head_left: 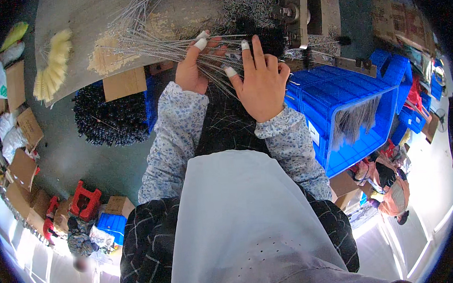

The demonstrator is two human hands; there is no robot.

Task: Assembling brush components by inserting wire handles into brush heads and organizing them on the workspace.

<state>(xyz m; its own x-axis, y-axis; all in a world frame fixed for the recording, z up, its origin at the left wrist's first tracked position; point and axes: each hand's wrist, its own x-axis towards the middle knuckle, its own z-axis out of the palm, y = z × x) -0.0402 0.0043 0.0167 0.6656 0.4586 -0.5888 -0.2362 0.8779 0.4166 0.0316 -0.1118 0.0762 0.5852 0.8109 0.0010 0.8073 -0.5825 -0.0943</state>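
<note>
Head view: wires (152,48), thin and silvery, fan loosely over the table's (72,26) near edge, left hand (191,74) closed round them. Right hand (261,91), thumb and fingers apart, is at their right ends, contact unclear. Left fingertips are partly hidden among wires; upper ones run out of view.

Wire stems (152,47) on a worn desk (71,19), a metal fixture (291,12) at top and a blue crate (357,86) at right show a workshop.

Two hands (262,93), wires (152,47) (too many to count), one yellow bundle (53,66).
</note>
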